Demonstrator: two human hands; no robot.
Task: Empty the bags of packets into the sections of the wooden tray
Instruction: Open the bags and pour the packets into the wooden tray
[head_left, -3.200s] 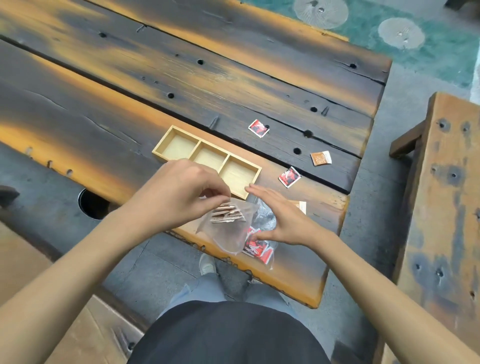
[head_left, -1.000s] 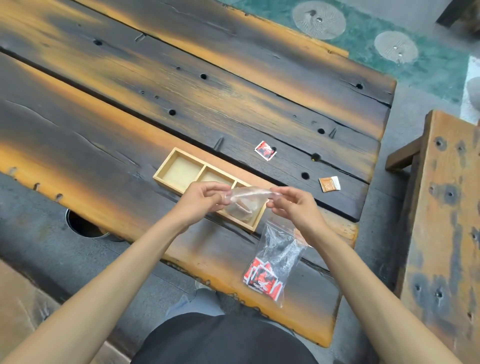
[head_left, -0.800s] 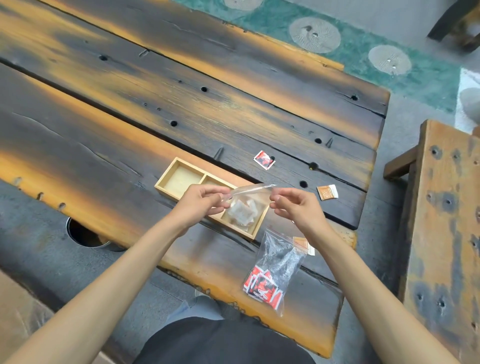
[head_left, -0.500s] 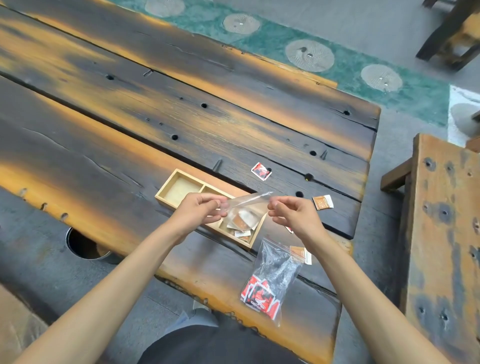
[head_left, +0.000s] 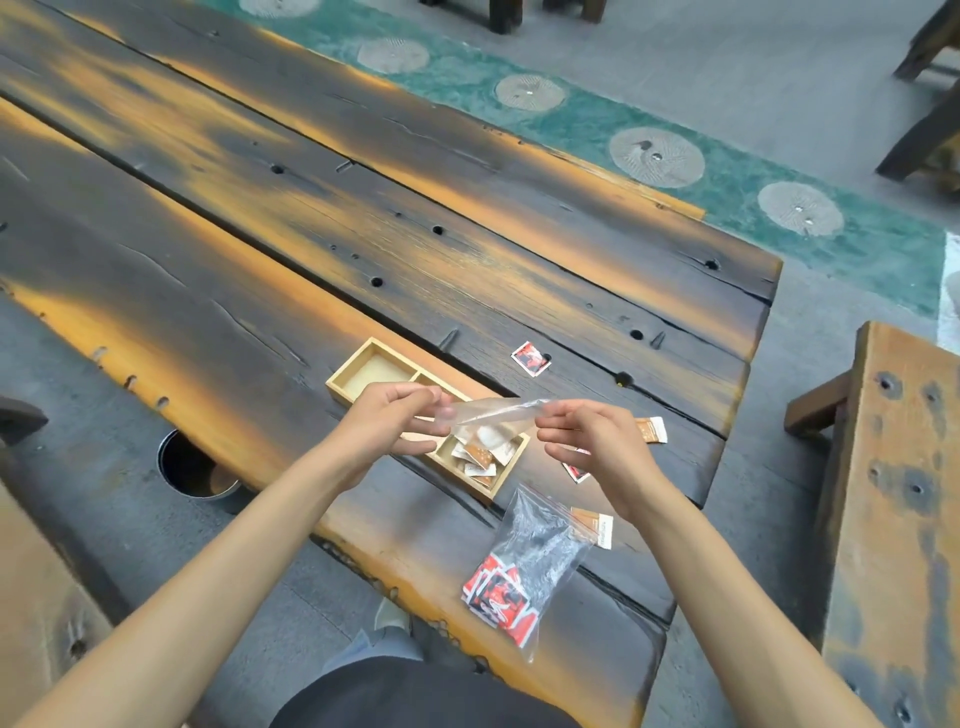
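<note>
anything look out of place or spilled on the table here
Yes: several packets lie loose on the table outside the wooden tray: a red one beyond it, an orange one to its right, a red one under the right hand, and an orange one beside the bag of red packets.

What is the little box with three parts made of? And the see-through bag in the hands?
The wooden tray looks like pale, smooth, unpainted wood: light yellow with thin straight walls. The clear bag held between the left hand and right hand seems thin, soft plastic: you can see through it, it shines and crinkles.
</note>
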